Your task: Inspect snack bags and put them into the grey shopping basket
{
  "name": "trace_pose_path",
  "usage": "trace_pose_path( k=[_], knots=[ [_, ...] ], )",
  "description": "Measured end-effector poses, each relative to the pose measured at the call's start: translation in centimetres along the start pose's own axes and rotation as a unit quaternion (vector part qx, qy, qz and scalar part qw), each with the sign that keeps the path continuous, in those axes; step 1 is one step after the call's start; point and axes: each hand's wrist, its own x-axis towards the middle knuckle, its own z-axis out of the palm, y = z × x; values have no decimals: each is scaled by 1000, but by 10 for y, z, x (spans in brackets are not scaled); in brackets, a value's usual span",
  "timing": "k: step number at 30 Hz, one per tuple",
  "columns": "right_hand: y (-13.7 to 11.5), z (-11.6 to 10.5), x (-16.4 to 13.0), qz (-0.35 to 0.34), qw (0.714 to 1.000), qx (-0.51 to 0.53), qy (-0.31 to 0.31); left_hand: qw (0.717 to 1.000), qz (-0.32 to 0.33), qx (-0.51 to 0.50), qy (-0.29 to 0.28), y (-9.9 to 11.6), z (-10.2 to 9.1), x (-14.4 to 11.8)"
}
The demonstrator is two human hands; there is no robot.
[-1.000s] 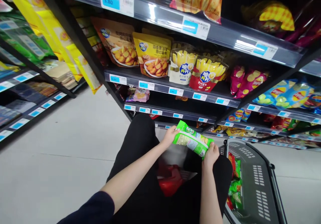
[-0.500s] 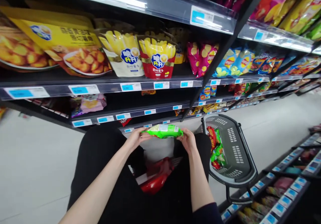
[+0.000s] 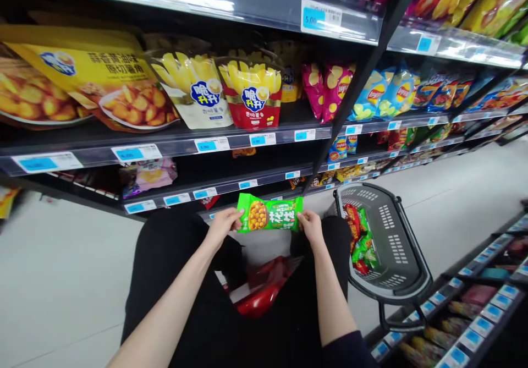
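Observation:
I hold a green snack bag [image 3: 269, 219] flat between both hands, its printed front facing me. My left hand [image 3: 223, 226] grips its left end and my right hand [image 3: 310, 228] grips its right end. The bag hangs above my knees in black trousers, just in front of the lowest shelf. A red packet [image 3: 264, 287] lies on the floor between my legs.
A dark plastic shopping basket [image 3: 390, 247] with several snack bags stands on the floor at my right. Shelves of crisps and snack bags [image 3: 251, 95] with blue price tags fill the view ahead. Another low shelf [image 3: 474, 302] runs at the right. Pale floor lies at the left.
The view swung right along the shelves. Both hands turned the green bag from edge-on until its front faces me.

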Motion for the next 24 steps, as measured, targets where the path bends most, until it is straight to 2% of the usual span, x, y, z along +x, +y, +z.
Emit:
trace_pose_path(
  k=[6, 13, 17, 20, 24],
  knots=[
    [9, -2, 7, -11, 998, -64, 18, 999, 20, 28, 41, 0, -3, 2],
    [11, 0, 5, -13, 998, -59, 18, 999, 12, 24, 45, 0, -3, 2],
    [4, 0, -1, -22, 999, -38, 6, 1000, 11, 25, 15, 2, -6, -1],
    [-2, 3, -4, -25, 1000, -9, -6, 999, -25, -26, 0, 6, -7, -3],
    [-7, 7, -6, -21, 998, 53, -5, 984, -52, -170, 16, 10, -8, -3]
  ],
)
